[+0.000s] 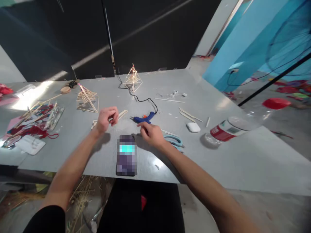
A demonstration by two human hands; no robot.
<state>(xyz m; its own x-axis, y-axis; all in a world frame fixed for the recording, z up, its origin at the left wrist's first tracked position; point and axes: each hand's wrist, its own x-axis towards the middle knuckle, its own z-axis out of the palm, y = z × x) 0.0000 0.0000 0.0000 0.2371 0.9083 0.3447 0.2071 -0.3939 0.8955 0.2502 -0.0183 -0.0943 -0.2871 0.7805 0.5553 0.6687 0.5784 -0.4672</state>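
My left hand (pixel 107 118) hovers above the grey table (pixel 218 161), fingers curled around a small bundle of wooden sticks (pixel 122 113) whose ends stick out on both sides. My right hand (pixel 152 134) rests on the table with its fingers drawn together. Its tips are just in front of a blue glue gun (pixel 145 118), and I see nothing in it. Teal scissors (pixel 175 140) lie partly under my right wrist. A phone (pixel 126 155) lies between my forearms near the front edge.
Two stick pyramids (pixel 87 100) (pixel 132 79) stand further back, the far one by the glue gun's black cord (pixel 138 98). Loose sticks (pixel 189 115), a white earbud case (pixel 193 127) and a lying bottle (pixel 225 131) are on the right. Red craft clutter (pixel 31 124) fills the left.
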